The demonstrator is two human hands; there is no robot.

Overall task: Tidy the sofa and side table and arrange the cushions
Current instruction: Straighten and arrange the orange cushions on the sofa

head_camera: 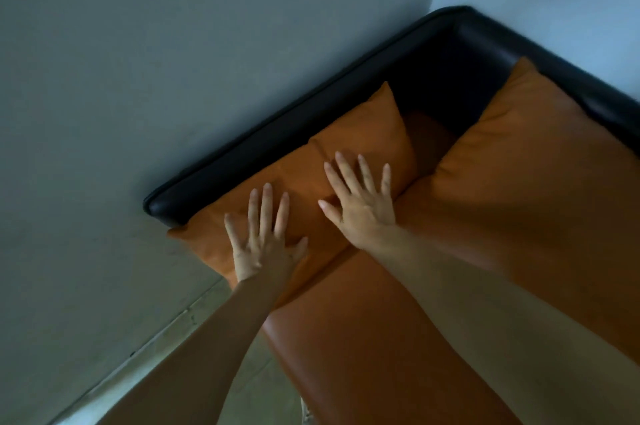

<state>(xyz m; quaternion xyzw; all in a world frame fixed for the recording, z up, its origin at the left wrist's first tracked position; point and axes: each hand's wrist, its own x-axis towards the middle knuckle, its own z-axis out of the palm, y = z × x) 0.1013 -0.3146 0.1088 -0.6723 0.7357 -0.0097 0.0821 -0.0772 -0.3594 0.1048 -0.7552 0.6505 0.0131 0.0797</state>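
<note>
An orange cushion (363, 133) leans against the black sofa back (277, 137) at the sofa's left end. My left hand (266, 241) lies flat on its lower left part, fingers spread, holding nothing. My right hand (360, 199) presses flat on the cushion's middle, fingers apart as well. A second, larger orange cushion (526, 154) rests against the black frame to the right. The orange seat (363, 338) runs toward me between my forearms.
A grey wall (173, 43) stands right behind the sofa back. A strip of pale floor (194, 331) shows at the sofa's left end. A dark gap (446, 95) in the sofa's corner separates the two cushions.
</note>
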